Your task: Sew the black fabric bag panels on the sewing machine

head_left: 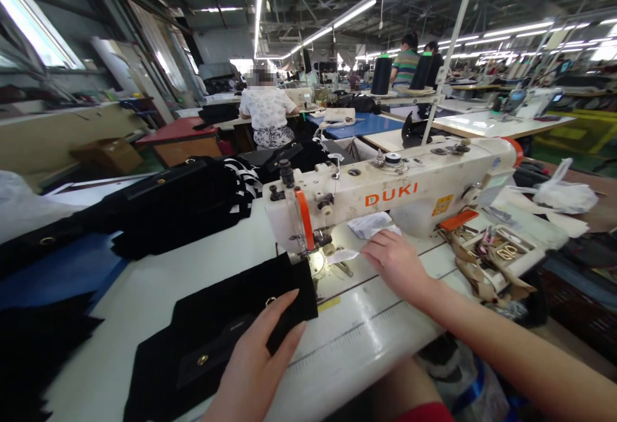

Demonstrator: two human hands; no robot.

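Black fabric panel (212, 309) under and left of left hand's (250, 361) fingers, long axis running toward sewing machine's (347, 197) needle; left hand nearer. Left thumb, forefinger spread, unpinched. Right hand (398, 264) pinching white slip (343, 255), right of needle.

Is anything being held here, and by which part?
The right hand pinches a white slip by its right end; the left hand rests on black fabric.
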